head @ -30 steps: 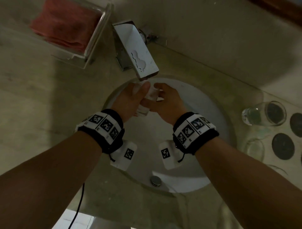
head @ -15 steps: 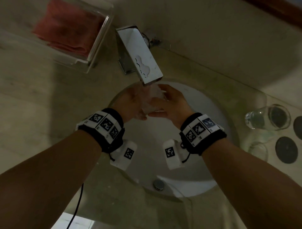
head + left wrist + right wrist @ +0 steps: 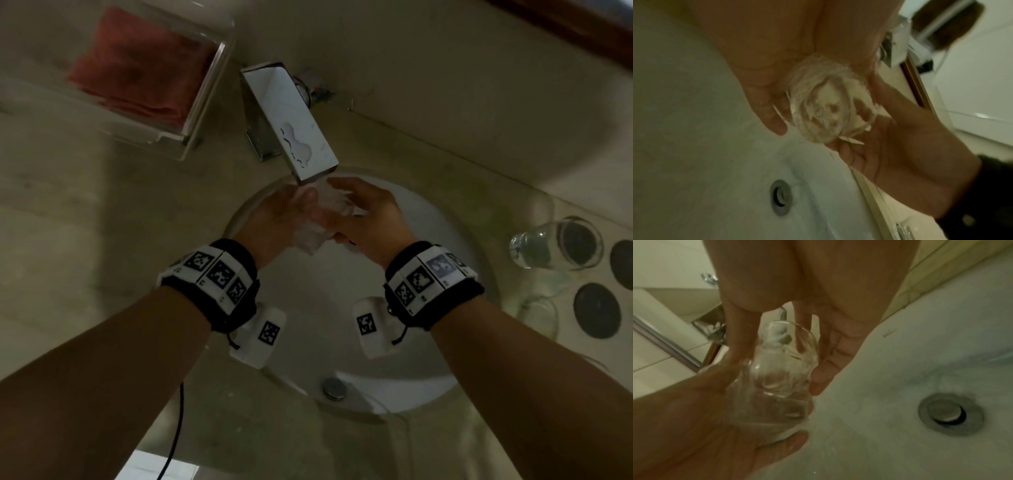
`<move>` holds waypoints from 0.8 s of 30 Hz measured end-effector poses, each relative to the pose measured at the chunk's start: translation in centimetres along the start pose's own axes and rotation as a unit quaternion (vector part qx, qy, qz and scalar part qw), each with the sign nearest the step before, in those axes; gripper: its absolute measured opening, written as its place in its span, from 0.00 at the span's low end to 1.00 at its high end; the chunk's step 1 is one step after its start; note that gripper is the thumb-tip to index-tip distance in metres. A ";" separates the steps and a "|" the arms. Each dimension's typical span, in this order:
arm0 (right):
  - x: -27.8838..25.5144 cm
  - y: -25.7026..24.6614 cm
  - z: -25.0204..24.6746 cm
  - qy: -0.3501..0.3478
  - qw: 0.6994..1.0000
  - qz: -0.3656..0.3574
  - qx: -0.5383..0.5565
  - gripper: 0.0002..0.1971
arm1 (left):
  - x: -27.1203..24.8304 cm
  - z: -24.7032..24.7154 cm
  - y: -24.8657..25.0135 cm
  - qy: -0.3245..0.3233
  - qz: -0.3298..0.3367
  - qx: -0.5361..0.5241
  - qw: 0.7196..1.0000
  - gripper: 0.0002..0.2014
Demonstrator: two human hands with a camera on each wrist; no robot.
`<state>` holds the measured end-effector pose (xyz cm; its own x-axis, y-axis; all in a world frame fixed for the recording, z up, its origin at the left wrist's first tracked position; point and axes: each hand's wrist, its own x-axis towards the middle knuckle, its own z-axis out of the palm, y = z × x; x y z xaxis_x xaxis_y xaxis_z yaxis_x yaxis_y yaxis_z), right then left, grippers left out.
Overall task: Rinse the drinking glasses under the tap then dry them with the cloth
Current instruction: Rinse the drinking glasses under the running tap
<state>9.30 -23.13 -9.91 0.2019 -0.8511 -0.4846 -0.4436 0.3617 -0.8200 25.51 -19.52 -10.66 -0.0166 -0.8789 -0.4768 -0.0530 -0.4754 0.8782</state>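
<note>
A clear drinking glass sits just under the spout of the flat chrome tap, held between both hands with water splashing white over it. My left hand wraps its lower part, thumb under the base. My right hand grips the upper part, thumb on one side and fingers on the other. In the left wrist view the glass is foamy with water between both palms. The red cloth lies folded in a clear box at the back left.
The round white basin lies below the hands, its drain plug near the front. On the counter at the right stand another glass, a fainter one and dark round coasters. A black cable hangs at the front left.
Both hands have lifted the glass up and back, close under the spout. Water now splashes over the glass and the fingers.
</note>
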 end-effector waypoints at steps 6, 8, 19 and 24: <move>-0.2 0.4 -0.3 0.010 0.994 -0.069 -0.088 0.47 | 0.1 0.1 -0.1 -0.029 0.010 0.012 0.999 0.21; -0.4 0.5 0.0 0.012 0.992 -0.082 -0.098 0.49 | 0.2 -0.1 -0.4 -0.040 0.024 0.011 0.999 0.28; -1.0 0.6 0.1 -0.003 0.996 -0.049 -0.072 0.32 | -0.1 -0.3 -0.5 -0.023 -0.074 -0.039 0.996 0.27; -1.0 1.6 0.2 -0.020 0.997 0.025 -0.076 0.29 | -1.1 0.4 0.1 -0.039 -0.151 -0.033 0.987 0.18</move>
<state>8.57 -21.63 -10.77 0.2091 -0.8162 -0.5386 -0.5808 0.3395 -0.7399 25.12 -18.54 -10.06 -0.0867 -0.6920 -0.7167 -0.0013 -0.7193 0.6947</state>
